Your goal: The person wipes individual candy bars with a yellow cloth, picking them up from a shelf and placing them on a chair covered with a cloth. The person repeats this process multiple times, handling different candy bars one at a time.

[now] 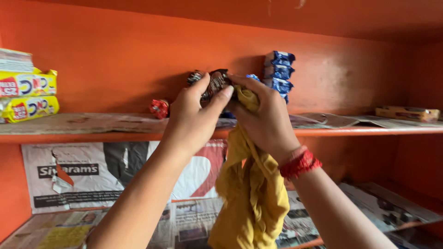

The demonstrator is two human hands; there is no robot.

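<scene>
Hands are working together at shelf height: we are pinching a dark snack packet (214, 84) between the thumb and fingers (220, 97) of our left hand (191, 115), while our right hand (265, 117) is clenching a yellow cloth (251, 189) against that packet. The packet is sitting just above the paper-lined orange shelf (350, 131). A small red packet (159, 108) is lying to the left, and stacked blue packets (278, 74) are standing just right.

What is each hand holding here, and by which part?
Left hand pinches small dark shiny snack packets at their lower edge; right hand grips a mustard-yellow cloth by its top.
</scene>
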